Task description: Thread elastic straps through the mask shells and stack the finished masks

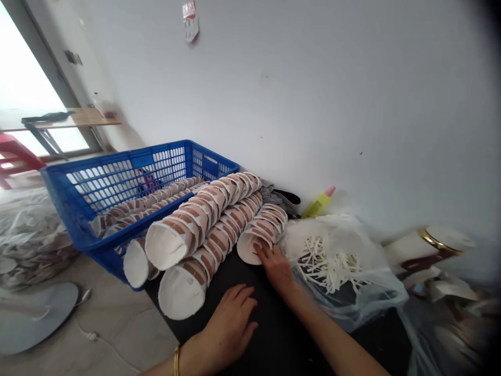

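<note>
Nested rows of brown-and-white cup-shaped pieces, white inside, lie on their sides on a black tabletop (270,334). The longest row (203,214) rests on top, and another row (219,240) lies against it. My right hand (277,267) is at the front of a shorter row (270,222), its fingers closed over the rim of the front cup-shaped piece (247,247); the thumb is mostly hidden. My left hand (230,321) hovers over or rests on the black surface, fingers loosely stretched and holding nothing, right of the lower row's front piece (182,293).
A blue plastic crate (90,243) with more nested rows stands behind left. To the right lie a clear bag (368,245) of white strips (332,269) and a yellow bottle with a pink cap (318,203). A round grey base (43,313) and cable are on the floor.
</note>
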`<state>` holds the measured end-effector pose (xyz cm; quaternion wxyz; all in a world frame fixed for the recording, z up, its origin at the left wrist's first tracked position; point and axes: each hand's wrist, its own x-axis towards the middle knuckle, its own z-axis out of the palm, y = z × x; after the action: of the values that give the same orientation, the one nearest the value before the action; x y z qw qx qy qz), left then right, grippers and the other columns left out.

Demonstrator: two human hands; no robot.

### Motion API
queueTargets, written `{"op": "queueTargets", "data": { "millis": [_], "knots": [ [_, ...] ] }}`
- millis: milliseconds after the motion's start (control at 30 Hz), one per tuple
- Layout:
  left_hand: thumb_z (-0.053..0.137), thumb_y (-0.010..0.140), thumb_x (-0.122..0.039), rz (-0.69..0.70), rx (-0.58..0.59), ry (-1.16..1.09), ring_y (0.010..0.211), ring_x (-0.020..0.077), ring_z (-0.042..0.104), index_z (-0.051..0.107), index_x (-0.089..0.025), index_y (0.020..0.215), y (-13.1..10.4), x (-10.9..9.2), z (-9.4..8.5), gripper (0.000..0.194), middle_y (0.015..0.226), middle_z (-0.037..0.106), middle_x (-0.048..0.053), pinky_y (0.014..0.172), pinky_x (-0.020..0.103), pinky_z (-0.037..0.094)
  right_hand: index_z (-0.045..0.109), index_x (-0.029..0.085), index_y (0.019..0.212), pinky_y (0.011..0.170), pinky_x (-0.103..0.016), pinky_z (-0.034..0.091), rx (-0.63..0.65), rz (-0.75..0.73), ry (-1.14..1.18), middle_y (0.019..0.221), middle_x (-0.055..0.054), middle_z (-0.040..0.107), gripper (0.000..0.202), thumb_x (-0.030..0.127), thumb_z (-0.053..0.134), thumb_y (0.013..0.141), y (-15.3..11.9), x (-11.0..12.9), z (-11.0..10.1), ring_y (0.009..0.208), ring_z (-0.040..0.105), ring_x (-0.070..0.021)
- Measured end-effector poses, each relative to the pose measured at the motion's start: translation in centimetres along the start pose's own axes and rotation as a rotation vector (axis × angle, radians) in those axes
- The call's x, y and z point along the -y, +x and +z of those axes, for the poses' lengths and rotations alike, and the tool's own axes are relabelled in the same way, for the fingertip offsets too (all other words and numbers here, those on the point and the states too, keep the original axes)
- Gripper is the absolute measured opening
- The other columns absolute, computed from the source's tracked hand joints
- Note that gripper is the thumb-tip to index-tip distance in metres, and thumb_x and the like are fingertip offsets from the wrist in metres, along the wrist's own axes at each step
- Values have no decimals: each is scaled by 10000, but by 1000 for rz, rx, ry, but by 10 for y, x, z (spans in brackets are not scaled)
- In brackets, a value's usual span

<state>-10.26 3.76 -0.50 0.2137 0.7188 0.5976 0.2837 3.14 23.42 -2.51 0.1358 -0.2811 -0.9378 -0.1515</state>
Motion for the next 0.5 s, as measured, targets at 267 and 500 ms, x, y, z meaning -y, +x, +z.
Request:
{"op": "queueTargets", "data": {
  "millis": [267,500],
  "knots": [
    [466,842,-69,-224,60,86,1509,332,271,338,-58,1509,68,21,10,680,1609,294,243,1210,559,276,556,235,1413,661,-334,574,131,0,87,1486,-150,516,567,31,466,892,0,5,-16,933,653,-246],
    [438,868,-130,-144,-75,231,1299,332,568,426,-23,1403,80,53,29,546,1381,569,274,1095,483,439,446,204,1491,724,-285,572,165,150,122,1404,-119,593,540,83,417,966,-63,14,-72,906,690,-184]
  ]
}}
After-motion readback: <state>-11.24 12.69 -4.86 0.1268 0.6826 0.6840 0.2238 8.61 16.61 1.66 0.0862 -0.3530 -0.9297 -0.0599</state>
